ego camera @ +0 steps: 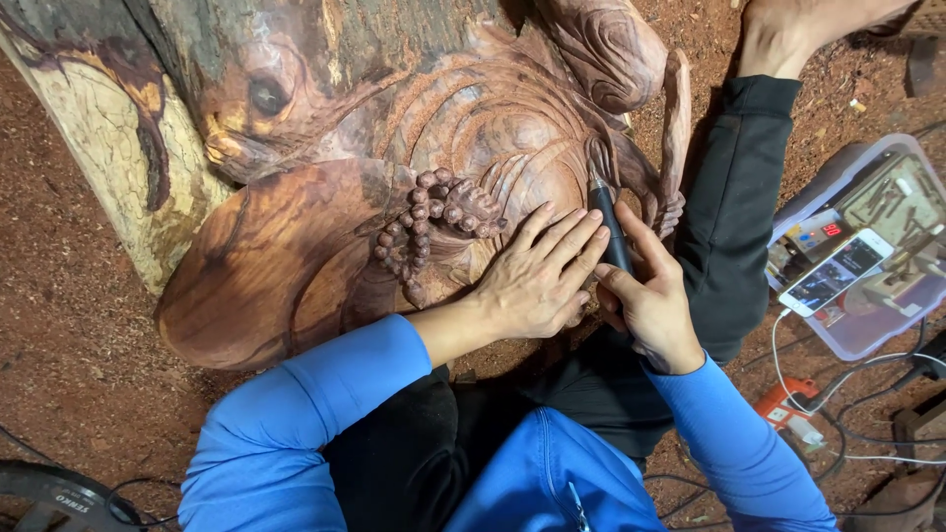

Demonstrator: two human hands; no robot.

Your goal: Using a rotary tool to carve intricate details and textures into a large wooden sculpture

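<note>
1. At the far left, pale raw wood [99, 148] of a big log shows beside the dark carved surface, and red sawdust [59, 335] covers the ground around it.
2. The wood carving [325, 227] fills the upper middle: reddish-brown, with curved folds and a string of carved beads [429, 212] cut into it.
3. The left hand [537, 276] lies flat on the carving just right of the beads, palm down, fingers stretched out and close together, pressing on the wood. Its sleeve [296, 424] is bright blue.
4. Just right of that hand, the carving tool [609, 232], a slim dark pen-shaped grinder, stands nearly upright with its tip touching the carved folds above the fingers.
5. The right hand [650, 305] is closed round the lower part of the tool, thumb and fingers pinching it like a pen; it touches the left hand's fingertips.
6. Further right, a leg in black trousers [734, 197] stretches up along the carving, ending in a bare foot [788, 34] at the top edge.
7. At the far right, a clear plastic box [867, 335] sits on the sawdust holding small tools, with a phone [838, 271] lying across it.
8. White cables [857, 399] and an orange plug [783, 404] lie below the box.
</note>
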